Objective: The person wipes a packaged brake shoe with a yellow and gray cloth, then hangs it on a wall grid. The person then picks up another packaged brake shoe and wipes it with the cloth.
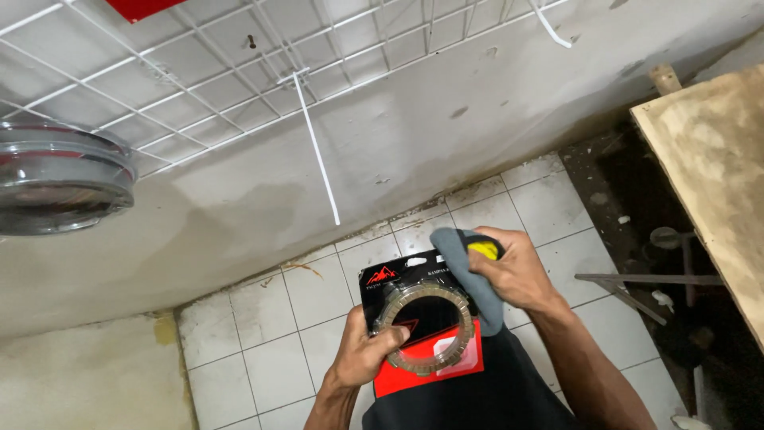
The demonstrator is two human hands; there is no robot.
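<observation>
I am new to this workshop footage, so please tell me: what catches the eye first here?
In the lower middle, the left hand holds a black-and-red package with a toothed ring on it, while the right hand presses a grey cloth against its top. A white wire grid hangs on the stained wall above.

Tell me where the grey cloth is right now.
In the head view, the grey cloth is in the right hand, pressed on the top right of the black-and-red pack held by the left hand.

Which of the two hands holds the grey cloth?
The right hand holds the grey cloth; the left hand grips the black-and-red flat package instead.
</observation>
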